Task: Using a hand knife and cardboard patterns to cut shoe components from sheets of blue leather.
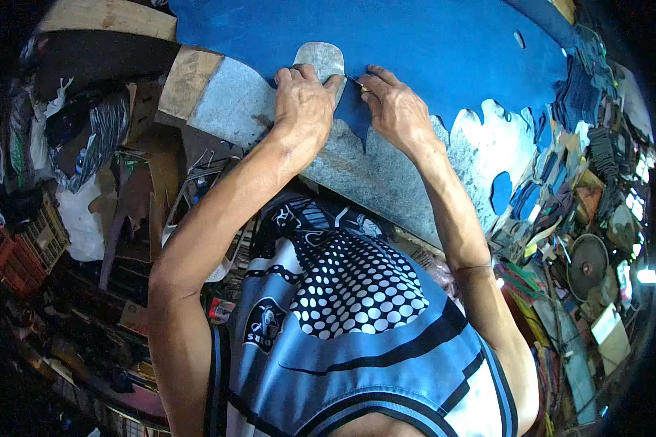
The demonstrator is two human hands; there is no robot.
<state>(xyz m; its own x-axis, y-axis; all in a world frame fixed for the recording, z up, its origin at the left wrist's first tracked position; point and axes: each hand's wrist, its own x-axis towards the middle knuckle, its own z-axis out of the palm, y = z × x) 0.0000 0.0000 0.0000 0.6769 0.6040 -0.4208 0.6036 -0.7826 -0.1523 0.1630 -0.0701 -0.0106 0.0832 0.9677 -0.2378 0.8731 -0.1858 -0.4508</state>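
A large blue sheet, leather-like (430,51), is spread over the metal-topped work surface, its near edge cut into scallops. On it lies a grey, round-ended flat template (321,54). My left hand (302,102) is clamped over the template, fingers bent across it and pressing it onto the sheet. Just right of the template, my right hand (397,109) pinches a small thin-bladed knife (363,88) with a bit of yellow on it. Its dark tip reaches toward the template's right edge. Most of the knife is hidden by my fingers.
Bare grey metal (357,171) shows along the table's near edge, beside a wooden block (189,80) at left. A loose blue cut piece (501,193) lies at right, near heaped blue scraps (579,91). A round fan-like disc (587,266) and crates (44,233) stand in the clutter.
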